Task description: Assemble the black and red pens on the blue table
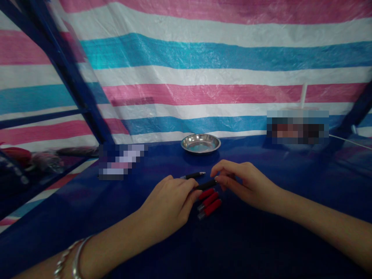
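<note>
Between my two hands is a black pen (pixel 207 184), lying slanted just above the blue tabletop. My left hand (pixel 174 197) is closed around its left part, hiding that end. The fingertips of my right hand (pixel 242 180) pinch its right end. Just beyond it lies another black pen (pixel 194 175) with a silvery tip pointing right, its left end partly behind my left hand. Nearer to me, three red pieces with clear ends, which look like pen parts (pixel 213 208), lie side by side.
A round shiny metal dish (pixel 201 144) stands at the back of the blue table (pixel 247 244). Blurred-out items sit at the back left (pixel 123 162) and back right (pixel 298 128). Striped plastic sheeting (pixel 203 54) hangs behind, with a dark blue frame post (pixel 72 85) at left.
</note>
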A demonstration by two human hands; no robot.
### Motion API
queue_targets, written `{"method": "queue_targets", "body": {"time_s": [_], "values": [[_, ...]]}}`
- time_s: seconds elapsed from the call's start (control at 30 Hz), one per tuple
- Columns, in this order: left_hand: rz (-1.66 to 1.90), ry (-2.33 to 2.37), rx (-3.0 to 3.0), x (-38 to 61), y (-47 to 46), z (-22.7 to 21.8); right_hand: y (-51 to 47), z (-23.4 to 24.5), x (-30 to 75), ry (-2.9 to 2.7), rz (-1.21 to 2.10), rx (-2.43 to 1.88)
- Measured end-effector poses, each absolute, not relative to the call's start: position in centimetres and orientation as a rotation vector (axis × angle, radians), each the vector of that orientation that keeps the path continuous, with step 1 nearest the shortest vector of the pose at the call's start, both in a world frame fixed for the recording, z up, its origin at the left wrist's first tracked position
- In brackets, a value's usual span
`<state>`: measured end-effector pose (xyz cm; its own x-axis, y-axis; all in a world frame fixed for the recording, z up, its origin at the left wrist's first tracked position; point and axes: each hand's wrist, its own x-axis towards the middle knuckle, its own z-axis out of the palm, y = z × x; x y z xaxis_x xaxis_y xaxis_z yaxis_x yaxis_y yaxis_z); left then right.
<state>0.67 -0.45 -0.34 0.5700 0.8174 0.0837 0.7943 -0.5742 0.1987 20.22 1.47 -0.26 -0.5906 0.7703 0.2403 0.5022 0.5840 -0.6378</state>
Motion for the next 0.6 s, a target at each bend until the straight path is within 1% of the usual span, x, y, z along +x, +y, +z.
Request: {"method": "queue_targets", "body": {"time_s": [0.13, 0.33, 0.6], "values": [[0.247, 1.354, 2.640, 0.65, -0.49, -0.35, 1.40, -0.26, 20.20, -2.316, 0.688, -0.988], [0.130, 1.313, 2.645, 0.54, -0.33, -0.37, 1.22, -0.14, 20.00, -2.332, 0.581, -0.957], [0.041, 1.313, 2.637, 0.62, -0.42, -0.14, 1.10, 0.15, 19.98, -2.356, 0.633, -0.958]]}}
